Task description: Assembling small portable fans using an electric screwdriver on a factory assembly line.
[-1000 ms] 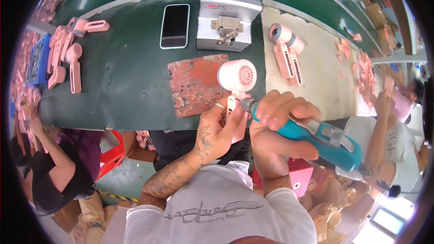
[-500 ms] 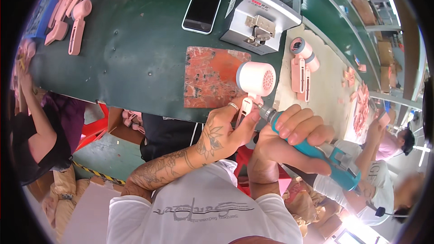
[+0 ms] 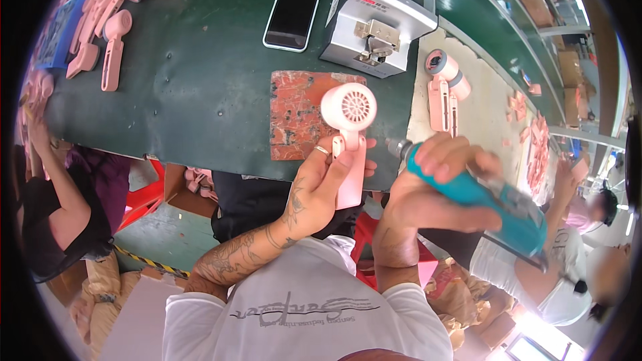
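My left hand is closed round the handle of a pink handheld fan, held upright over the near edge of the bench. The fan's round grille faces up toward me, and its handle shows between thumb and fingers. In my right hand is a teal electric screwdriver, gripped round its body and slightly smeared by motion. Its metal chuck points left toward the fan's handle, apart from it. Behind the fan lies a worn red mat on the green bench.
A silver machine stands at the back, with a phone left of it. More pink fans lie to the right, and others at far left by a blue crate. Co-workers sit on both sides.
The fan has turned so its grille faces me more, and moved slightly left. The screwdriver has drawn away from the fan's handle, to the right.
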{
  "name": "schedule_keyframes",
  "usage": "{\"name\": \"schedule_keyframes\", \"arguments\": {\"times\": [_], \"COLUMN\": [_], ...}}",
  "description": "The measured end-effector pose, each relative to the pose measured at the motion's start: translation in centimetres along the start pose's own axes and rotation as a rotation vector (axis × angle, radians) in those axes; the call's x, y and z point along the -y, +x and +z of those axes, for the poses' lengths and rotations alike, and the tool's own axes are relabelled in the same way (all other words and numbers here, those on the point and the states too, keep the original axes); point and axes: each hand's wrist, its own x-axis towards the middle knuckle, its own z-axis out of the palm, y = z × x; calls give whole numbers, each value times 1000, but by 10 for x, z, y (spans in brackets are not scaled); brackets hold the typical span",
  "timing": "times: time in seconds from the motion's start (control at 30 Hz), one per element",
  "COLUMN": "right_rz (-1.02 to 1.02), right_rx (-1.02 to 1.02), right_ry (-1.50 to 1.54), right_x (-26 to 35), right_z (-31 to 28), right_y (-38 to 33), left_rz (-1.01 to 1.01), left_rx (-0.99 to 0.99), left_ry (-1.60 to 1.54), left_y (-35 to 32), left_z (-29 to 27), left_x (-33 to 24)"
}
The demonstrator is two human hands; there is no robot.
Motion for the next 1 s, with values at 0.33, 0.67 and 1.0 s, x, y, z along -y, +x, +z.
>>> {"name": "schedule_keyframes", "arguments": {"times": [0.33, 0.67, 1.0], "right_rz": [429, 337, 310], "right_rx": [116, 494, 390], "right_ry": [-722, -1029, -854], "right_x": [2, 35, 29], "right_z": [-28, -3, -16], "right_y": [-21, -78, -87], "left_rz": [-214, -157, -201], "left_rx": [-20, -46, -69], "left_ry": [-504, -556, -668], "left_y": [-11, -17, -16], "left_z": [4, 6, 7], "left_x": [-4, 10, 8]}}
